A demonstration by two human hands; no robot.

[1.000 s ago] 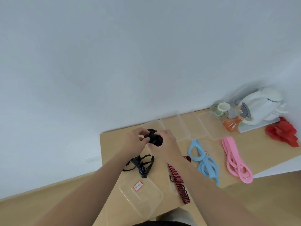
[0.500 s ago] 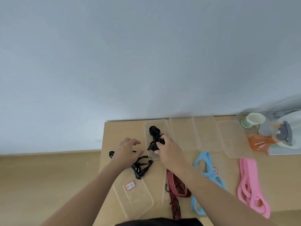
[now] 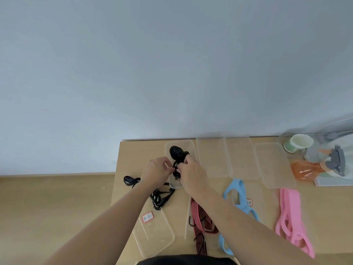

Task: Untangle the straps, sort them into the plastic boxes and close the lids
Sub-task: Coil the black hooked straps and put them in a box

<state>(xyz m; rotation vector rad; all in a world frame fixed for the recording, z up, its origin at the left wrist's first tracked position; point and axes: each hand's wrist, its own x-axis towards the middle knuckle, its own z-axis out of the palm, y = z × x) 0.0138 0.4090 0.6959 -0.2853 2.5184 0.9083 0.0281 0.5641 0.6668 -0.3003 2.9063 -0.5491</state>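
Wall: plain pale grey-blue, fills the top half of the view and meets the back edge of the counter (image 3: 131, 155).
Counter: light wood, smooth, its left edge in view.
Floor: tan, seen to the left of the counter.
Plastic boxes: four clear ones in a row along the back by the wall; the left box (image 3: 191, 148) has a black strap (image 3: 176, 153) bunched inside it, and the next three (image 3: 210, 155) (image 3: 241, 157) (image 3: 275, 165) look empty.
Left hand (image 3: 155, 172): fingers pinched together on the black strap at the near end of the left box.
Right hand (image 3: 192, 174): fingers curled and pinched on the same black strap, just beside the left hand.
Other black straps (image 3: 160, 197): a loose tangle on the counter under the left arm, with one loop (image 3: 129, 180) lying out to the left.
Lids: a clear lid (image 3: 158, 232) with a small red and white sticker (image 3: 147, 217) lies near the front edge; another clear lid (image 3: 188, 224) lies under the striped strap.
Red striped strap (image 3: 200, 220): lies in front, partly under the right arm.
Blue strap (image 3: 235, 190): lies to the right of the right arm, on top of a clear lid.
Pink strap (image 3: 290, 217): lies near the right side, well apart from the boxes.
Far right corner: a pale green cup (image 3: 298, 145), an orange spray bottle (image 3: 307, 169) with a grey top, lying on its side, and a grey tray (image 3: 324, 183).
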